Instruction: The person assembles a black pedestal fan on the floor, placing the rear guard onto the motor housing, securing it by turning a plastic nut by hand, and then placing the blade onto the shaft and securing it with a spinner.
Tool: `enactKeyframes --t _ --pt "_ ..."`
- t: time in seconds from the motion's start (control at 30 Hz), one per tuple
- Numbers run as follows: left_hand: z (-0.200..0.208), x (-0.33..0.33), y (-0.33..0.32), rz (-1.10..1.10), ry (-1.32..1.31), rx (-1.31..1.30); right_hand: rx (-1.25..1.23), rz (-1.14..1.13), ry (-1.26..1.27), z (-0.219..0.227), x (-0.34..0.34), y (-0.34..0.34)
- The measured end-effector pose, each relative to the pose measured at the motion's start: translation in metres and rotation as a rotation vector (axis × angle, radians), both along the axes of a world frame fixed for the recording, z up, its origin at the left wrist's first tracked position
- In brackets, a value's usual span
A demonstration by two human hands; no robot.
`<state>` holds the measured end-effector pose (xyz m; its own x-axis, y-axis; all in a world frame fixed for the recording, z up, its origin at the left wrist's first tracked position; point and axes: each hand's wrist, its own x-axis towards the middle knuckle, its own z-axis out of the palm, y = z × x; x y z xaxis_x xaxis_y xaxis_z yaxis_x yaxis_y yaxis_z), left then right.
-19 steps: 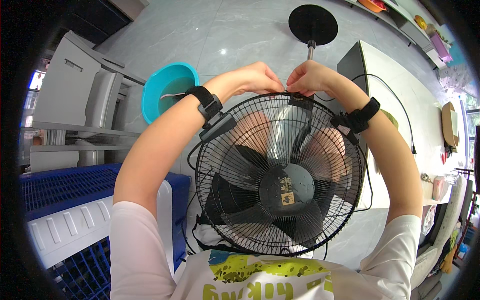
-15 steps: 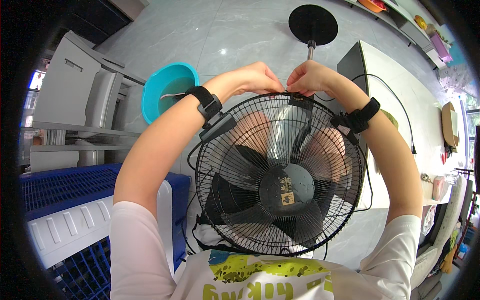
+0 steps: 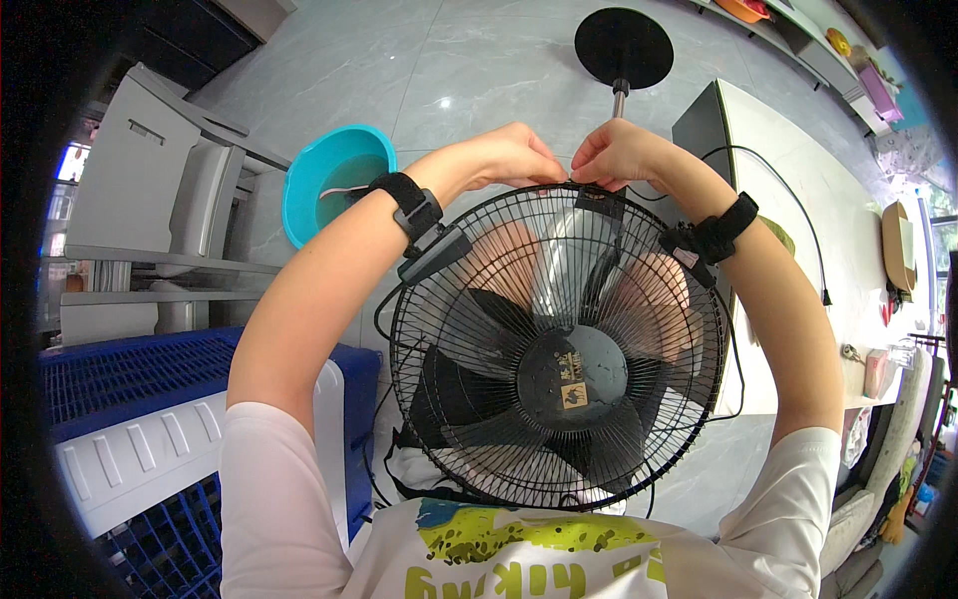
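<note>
A black fan with a round wire cage faces up in front of my body, its dark blades and hub showing through the wires. At the cage's far rim, my left hand pinches at the edge, thumb and fingers together. Close beside it, my right hand is also closed in a pinch on the same stretch of rim. What lies between the fingertips is too small to make out. Both wrists wear black straps. Beyond the right hand stands the fan's pole with a round black base.
A turquoise basin holding water stands on the tiled floor at left. Nearer are a blue and white plastic crate and a grey cabinet. To the right, a white table carries a black cable.
Almost nothing differs. Both hands keep their pinch at the far rim, with only slight finger movement.
</note>
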<state>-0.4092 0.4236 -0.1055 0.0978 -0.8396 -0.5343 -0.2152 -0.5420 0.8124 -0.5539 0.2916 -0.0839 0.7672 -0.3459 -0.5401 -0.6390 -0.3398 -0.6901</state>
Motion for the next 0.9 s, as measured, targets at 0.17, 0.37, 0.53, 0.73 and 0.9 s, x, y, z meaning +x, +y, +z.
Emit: enactKeyframes --t 0.17,0.37,0.53,0.73,0.9 --pt "0.0 0.002 0.001 0.034 0.034 0.008 -0.016 0.002 0.006 0.0 0.002 0.0" --pt "0.005 -0.003 -0.001 -0.044 -0.052 -0.052 -0.007 -0.001 -0.008 0.0 0.0 -0.002" --pt "-0.004 0.0 0.0 0.068 0.01 0.018 0.011 0.005 -0.001 -0.003 0.001 -0.001" --pt "0.0 0.0 0.001 -0.022 -0.053 -0.01 0.01 -0.004 -0.022 -0.005 -0.002 -0.002" --pt "0.0 -0.001 0.001 -0.001 -0.018 -0.02 0.035 -0.067 -0.018 -0.002 0.001 0.001"
